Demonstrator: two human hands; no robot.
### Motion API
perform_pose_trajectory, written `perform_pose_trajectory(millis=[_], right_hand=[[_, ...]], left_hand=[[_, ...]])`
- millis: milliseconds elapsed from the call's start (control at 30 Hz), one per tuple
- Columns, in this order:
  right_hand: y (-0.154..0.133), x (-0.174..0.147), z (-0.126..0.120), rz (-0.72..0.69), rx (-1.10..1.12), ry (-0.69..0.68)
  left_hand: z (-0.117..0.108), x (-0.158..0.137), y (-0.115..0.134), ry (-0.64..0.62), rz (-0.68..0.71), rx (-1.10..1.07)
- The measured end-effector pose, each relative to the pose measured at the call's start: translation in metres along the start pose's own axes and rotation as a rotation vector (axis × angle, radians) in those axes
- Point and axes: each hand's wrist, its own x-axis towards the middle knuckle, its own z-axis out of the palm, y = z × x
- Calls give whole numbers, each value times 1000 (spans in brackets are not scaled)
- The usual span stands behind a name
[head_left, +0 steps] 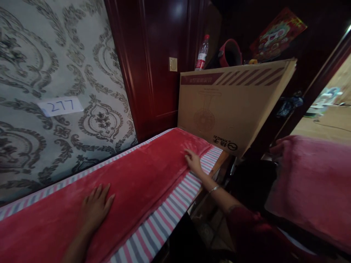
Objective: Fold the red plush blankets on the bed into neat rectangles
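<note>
A long folded plush red blanket (142, 168) lies along a table covered with a striped cloth (161, 219) in pink, grey and white. My left hand (95, 208) rests flat on the nearer part of the blanket, fingers spread. Farther along, near the blanket's far end and its front edge, my right hand (194, 163) touches the plush surface with its fingers slightly bent and apart. A bracelet circles my right wrist. Neither hand holds anything that I can see.
Behind the blanket's far end stands a large cardboard box (219, 106), with a plastic bottle (202, 53) above its top edge. A pink plush folded cloth (318, 186) lies at the right. Patterned wallpaper (101, 87) borders the table's left side.
</note>
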Motion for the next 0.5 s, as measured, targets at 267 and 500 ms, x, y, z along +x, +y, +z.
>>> perform_pose_trajectory(millis=[267, 500], right_hand=[[63, 87, -68, 342, -224, 176], [84, 115, -68, 377, -379, 106]], left_hand=[[14, 2, -8, 82, -4, -53], [19, 2, -17, 74, 16, -34]])
